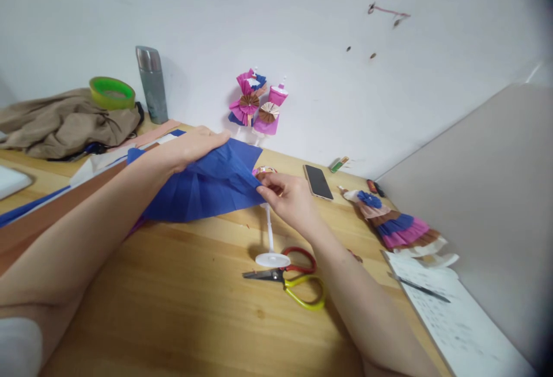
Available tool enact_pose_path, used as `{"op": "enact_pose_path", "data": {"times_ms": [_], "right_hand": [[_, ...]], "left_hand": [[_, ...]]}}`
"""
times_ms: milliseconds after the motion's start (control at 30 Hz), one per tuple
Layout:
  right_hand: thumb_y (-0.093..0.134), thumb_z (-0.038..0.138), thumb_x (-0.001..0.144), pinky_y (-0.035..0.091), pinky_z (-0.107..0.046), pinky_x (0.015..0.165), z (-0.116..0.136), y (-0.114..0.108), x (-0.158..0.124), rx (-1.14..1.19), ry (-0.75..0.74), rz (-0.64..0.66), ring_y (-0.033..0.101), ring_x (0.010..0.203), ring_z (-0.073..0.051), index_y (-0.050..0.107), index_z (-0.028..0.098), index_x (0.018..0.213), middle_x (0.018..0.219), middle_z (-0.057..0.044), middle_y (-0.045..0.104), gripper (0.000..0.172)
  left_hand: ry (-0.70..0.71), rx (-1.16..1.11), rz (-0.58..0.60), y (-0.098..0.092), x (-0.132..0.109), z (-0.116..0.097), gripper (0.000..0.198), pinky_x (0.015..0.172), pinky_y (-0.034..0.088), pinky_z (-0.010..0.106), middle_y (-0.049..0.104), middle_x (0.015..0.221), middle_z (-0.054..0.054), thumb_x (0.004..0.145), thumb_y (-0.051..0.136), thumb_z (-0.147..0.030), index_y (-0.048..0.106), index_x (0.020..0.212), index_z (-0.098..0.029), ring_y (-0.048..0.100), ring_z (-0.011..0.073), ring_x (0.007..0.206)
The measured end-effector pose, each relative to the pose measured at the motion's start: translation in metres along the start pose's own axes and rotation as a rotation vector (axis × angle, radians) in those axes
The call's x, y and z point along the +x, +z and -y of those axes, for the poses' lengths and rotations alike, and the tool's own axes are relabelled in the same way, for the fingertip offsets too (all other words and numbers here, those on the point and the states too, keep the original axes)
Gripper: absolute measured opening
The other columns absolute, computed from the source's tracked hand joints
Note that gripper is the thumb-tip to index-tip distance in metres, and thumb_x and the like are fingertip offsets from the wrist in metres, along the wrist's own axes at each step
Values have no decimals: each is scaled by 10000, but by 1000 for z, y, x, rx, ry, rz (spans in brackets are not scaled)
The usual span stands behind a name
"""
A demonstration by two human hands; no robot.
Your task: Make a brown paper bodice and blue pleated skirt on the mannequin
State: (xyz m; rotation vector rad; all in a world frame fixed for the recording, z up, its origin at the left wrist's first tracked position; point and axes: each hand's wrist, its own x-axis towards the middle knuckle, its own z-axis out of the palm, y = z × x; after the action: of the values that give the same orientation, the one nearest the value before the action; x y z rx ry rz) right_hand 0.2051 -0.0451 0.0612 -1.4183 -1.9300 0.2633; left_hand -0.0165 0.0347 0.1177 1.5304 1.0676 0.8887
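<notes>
A thin blue sheet, creased and either paper or cloth, is held up above the table between my hands. My left hand grips its upper edge, with the fingertips hidden behind it. My right hand pinches the right corner between thumb and fingers. Just behind and below that corner, a small white doll stand stands upright, its top mostly hidden. Scissors with one red and one yellow handle lie beside the stand's base, blades pointing left.
Coloured sheets lie under my left forearm. Toward the wall are a flask, a tape roll on brown cloth, and two dressed mini mannequins. At right are a phone, a layered doll dress and paper with a pen.
</notes>
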Motion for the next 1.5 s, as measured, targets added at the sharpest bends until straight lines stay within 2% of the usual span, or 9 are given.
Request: {"op": "enact_pose_path", "data": {"times_ms": [267,433,600,833,933,1100,1267,1367,1500], "right_hand": [[654,268,797,349,-278,558,24,3,-9,36,17,-20,466,511,-129,584,216,594,571,4,598,220],[643,262,818,427,-260,552,61,14,-31,282,-1,26,551,524,-125,702,224,805,604,18,648,71],[635,256,841,463,-257,579,75,5,-37,383,-61,174,582,560,-120,749,230,889,667,12,683,126],[690,318,804,523,-358,776,33,-8,-8,374,9,-180,662,803,-189,742,239,952,961,-50,747,175],[735,363,758,515,-386,840,27,1,-5,474,47,-102,666,887,-212,725,233,971,1001,-60,739,250],[722,371,730,498,-325,739,34,16,-9,672,145,126,635,742,-172,686,214,880,829,-13,710,220],[772,368,674,483,-282,649,36,19,-11,749,279,182,593,646,-142,670,199,764,731,21,674,217],[813,375,629,469,-262,598,34,20,-11,869,391,179,582,580,-126,683,198,721,665,33,674,238],[858,405,577,504,-278,628,29,19,-8,1091,487,116,626,571,-140,720,204,744,661,21,716,296]], "left_hand": [[273,-4,-13,-8,7,3,267,488,385,202,564,490,-8,731,779,-254,653,522,-146,486,88,464],[403,-288,64,1,13,15,279,596,474,189,760,889,78,762,781,-394,753,723,-120,606,101,639],[292,-598,262,-3,6,18,361,774,560,307,765,925,80,870,659,-474,728,781,-131,688,205,837],[286,-865,352,3,-6,11,475,999,526,364,758,921,28,990,496,-409,538,579,-175,663,210,1097],[244,-861,424,15,-10,13,447,1010,514,339,763,1023,48,976,503,-434,568,615,-178,658,222,1113],[-27,-778,577,34,-22,16,483,835,567,371,763,987,97,946,437,-594,686,1014,-186,692,276,1024],[-75,-657,587,53,-20,23,393,861,557,389,760,1006,104,890,543,-579,690,896,-215,681,294,1056],[24,-614,585,55,-8,29,400,949,518,345,741,1106,100,802,689,-592,685,828,-193,649,267,1119],[259,-495,337,32,4,20,460,1019,468,317,705,1191,107,806,710,-579,718,986,-156,607,230,1181]]}}
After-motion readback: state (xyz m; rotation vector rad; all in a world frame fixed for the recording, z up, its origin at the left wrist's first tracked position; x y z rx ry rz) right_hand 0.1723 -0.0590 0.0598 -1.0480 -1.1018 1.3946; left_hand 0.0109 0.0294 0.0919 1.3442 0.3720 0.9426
